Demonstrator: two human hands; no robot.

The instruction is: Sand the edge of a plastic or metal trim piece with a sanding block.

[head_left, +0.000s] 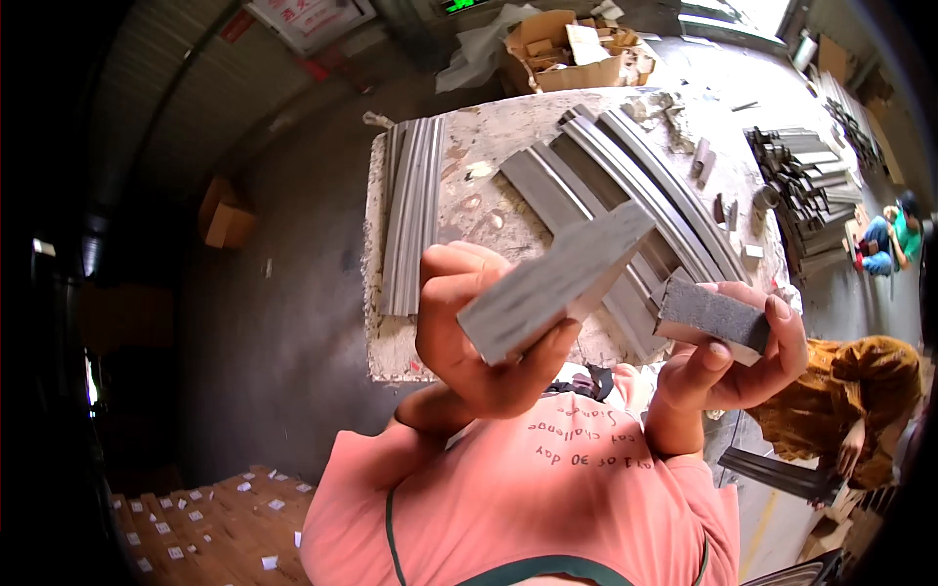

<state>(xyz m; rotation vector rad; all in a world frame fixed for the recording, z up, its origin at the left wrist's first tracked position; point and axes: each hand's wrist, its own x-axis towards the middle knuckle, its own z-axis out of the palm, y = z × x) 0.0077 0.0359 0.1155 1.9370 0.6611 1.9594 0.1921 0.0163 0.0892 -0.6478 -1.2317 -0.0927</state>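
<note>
My left hand (479, 337) grips a short grey moulding piece (557, 278), held up tilted in front of my chest, its far end pointing up and right. Just to the right of it, my right hand (728, 356) is closed around a dark grey sanding block (711, 314), a small gap apart from the moulding. Both are raised above the near edge of a rough, plaster-stained work table (469, 210).
Long grey moulding strips (415, 210) lie on the table's left side and more of them (625, 176) lie across its middle. A stack of mouldings (806, 186) sits at right. A person in orange (860, 405) crouches at lower right; an open cardboard box (572, 49) stands behind the table.
</note>
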